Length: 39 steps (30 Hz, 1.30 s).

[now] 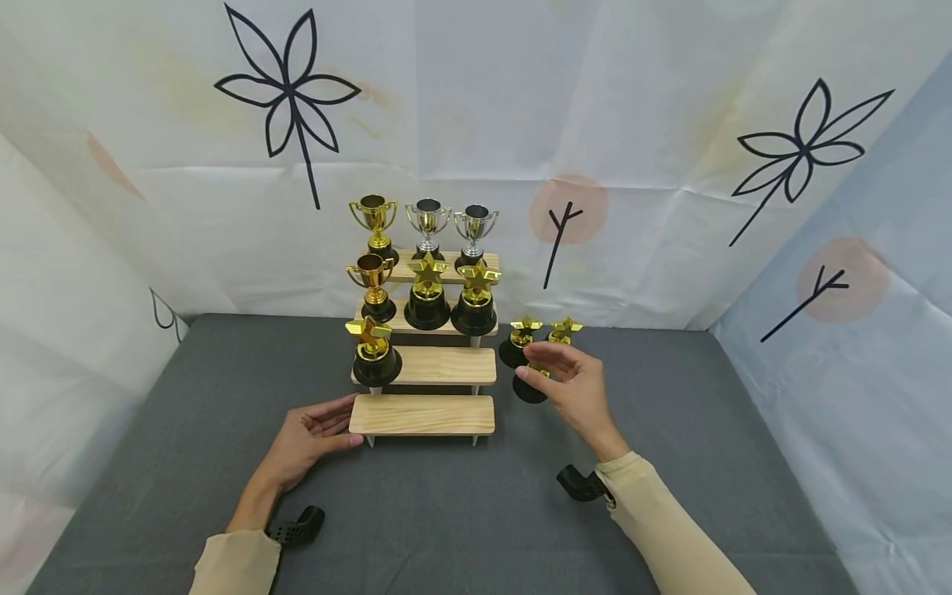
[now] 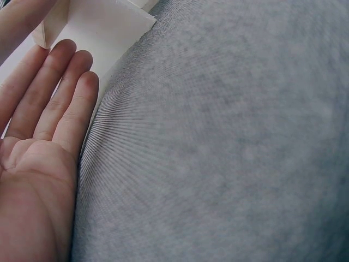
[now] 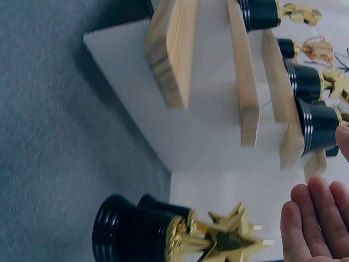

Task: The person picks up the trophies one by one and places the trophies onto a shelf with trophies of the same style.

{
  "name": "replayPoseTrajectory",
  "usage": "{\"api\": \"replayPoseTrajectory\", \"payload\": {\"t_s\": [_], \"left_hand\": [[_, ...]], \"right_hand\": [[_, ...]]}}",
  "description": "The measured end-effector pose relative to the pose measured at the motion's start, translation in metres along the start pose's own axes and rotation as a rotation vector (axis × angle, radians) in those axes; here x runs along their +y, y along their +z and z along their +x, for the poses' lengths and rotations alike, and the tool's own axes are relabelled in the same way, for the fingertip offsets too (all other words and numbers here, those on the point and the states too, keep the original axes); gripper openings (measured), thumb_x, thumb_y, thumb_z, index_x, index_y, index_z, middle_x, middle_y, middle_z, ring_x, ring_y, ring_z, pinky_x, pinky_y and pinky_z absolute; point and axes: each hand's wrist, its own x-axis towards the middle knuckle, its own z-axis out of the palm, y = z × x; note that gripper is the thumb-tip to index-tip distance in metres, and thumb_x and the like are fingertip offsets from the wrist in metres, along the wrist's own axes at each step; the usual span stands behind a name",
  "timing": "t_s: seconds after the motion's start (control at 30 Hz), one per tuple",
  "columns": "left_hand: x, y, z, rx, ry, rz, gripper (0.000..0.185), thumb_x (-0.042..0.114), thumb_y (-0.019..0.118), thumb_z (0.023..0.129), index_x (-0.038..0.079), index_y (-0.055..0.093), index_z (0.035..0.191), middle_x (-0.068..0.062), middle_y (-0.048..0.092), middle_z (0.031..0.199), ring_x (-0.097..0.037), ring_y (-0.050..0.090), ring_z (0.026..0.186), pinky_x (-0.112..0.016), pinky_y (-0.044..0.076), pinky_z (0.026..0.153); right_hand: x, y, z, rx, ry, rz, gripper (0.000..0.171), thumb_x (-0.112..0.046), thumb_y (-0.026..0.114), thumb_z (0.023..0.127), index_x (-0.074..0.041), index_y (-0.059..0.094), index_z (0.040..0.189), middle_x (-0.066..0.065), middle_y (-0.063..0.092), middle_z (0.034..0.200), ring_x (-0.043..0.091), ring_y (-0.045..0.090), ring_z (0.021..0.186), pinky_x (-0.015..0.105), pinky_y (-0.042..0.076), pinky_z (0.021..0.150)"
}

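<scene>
Looked like small pretend set made for filming, not real room. Thin white sheets (image 1: 476,99) hung as walls on three sides, creased, with drawn black flowers (image 1: 286,87) and pink dots (image 1: 568,208). Gray cloth table (image 1: 669,496) filled floor of set. Little wooden step shelf (image 1: 424,364) stood in middle, toy trophies (image 1: 427,223) lined up on it like shop display.

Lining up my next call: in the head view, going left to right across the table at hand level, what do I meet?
Left hand → lowest wooden step → right hand, in front of a star trophy.
</scene>
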Motion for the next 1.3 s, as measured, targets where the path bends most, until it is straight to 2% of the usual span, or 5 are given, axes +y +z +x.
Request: {"api": "replayPoseTrajectory", "payload": {"t_s": [0.2, 0.6, 0.8, 0.97, 1.3], "left_hand": [[0.001, 0.000, 0.000, 0.008, -0.005, 0.001, 0.078, 0.000, 0.087, 0.077, -0.012, 0.048, 0.144, -0.029, 0.051, 0.144, -0.003, 0.062, 0.118, -0.024, 0.052, 0.102], [0.002, 0.001, 0.000, 0.002, -0.005, -0.002, 0.076, -0.002, 0.085, 0.079, -0.014, 0.047, 0.144, -0.034, 0.047, 0.145, -0.002, 0.061, 0.118, -0.022, 0.052, 0.103], [0.001, 0.001, 0.000, 0.016, -0.013, 0.016, 0.077, -0.001, 0.086, 0.078, -0.014, 0.047, 0.143, -0.033, 0.049, 0.144, -0.002, 0.061, 0.117, -0.023, 0.052, 0.102], [0.001, 0.001, 0.000, 0.013, -0.017, 0.005, 0.077, -0.002, 0.086, 0.078, -0.013, 0.047, 0.144, -0.033, 0.048, 0.145, -0.002, 0.061, 0.118, -0.022, 0.052, 0.102], [0.001, 0.001, 0.000, 0.008, -0.016, 0.001, 0.077, -0.002, 0.086, 0.079, -0.013, 0.047, 0.144, -0.033, 0.047, 0.145, -0.002, 0.061, 0.118, -0.023, 0.052, 0.103]], "right_hand": [[0.007, -0.011, 0.002, 0.032, 0.024, -0.023, 0.037, 0.003, 0.081, 0.084, 0.009, 0.069, 0.118, 0.026, 0.070, 0.115, 0.029, 0.068, 0.107, 0.034, 0.056, 0.102], [0.011, -0.021, 0.004, 0.048, 0.055, -0.034, 0.040, -0.002, 0.084, 0.083, 0.009, 0.068, 0.119, 0.023, 0.071, 0.116, 0.039, 0.066, 0.110, 0.030, 0.055, 0.103], [0.012, -0.023, 0.006, 0.050, 0.043, -0.036, 0.037, 0.000, 0.083, 0.084, 0.006, 0.070, 0.118, 0.026, 0.069, 0.116, 0.040, 0.066, 0.110, 0.035, 0.054, 0.105], [0.008, -0.026, 0.008, 0.061, 0.032, -0.030, 0.038, 0.009, 0.080, 0.083, 0.013, 0.067, 0.119, 0.034, 0.065, 0.118, 0.046, 0.063, 0.111, 0.042, 0.054, 0.105], [-0.016, -0.031, 0.009, 0.055, 0.046, -0.072, 0.040, 0.013, 0.079, 0.081, 0.020, 0.063, 0.117, 0.037, 0.064, 0.117, 0.049, 0.061, 0.112, 0.041, 0.055, 0.103]]}}
